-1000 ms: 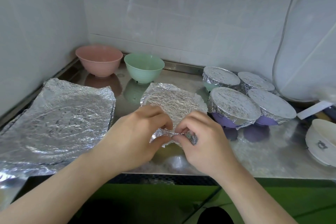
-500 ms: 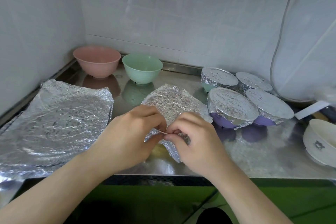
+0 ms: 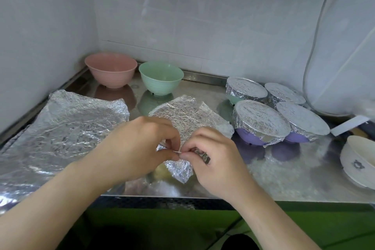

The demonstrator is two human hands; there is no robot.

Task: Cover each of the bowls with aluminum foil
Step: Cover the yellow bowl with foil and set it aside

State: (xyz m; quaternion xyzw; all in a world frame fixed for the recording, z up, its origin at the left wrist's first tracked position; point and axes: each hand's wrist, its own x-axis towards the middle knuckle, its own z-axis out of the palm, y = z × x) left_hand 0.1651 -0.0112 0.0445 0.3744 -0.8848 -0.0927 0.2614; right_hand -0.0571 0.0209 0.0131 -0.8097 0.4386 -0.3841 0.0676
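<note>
Two Hands Crimped Foil on the Fifth Bowl

Four foil-covered bowls (image 3: 261, 122) stood finished at the right of the steel counter (image 3: 284, 178), and a large stack of crumpled foil sheets (image 3: 60, 134) lay at the left. Behind, the pink bowl (image 3: 111, 70) and the mint-green bowl (image 3: 161, 78) were uncovered. At the counter's near edge a foil sheet (image 3: 186, 115) lay draped over a yellowish bowl (image 3: 161, 171), mostly hidden. The left hand (image 3: 138, 148) and right hand (image 3: 215, 160) met at its near rim, thumb and fingertips of each pinching the same fold of foil.

Judged from this, the step in hand was sealing the fifth bowl; the loose flap hanging in front and the lifted right corner would next need pressing down round the rim without tearing.

Compared with half a second before, the pinch sat at much the same spot, and the hanging flap looked longer.
</note>
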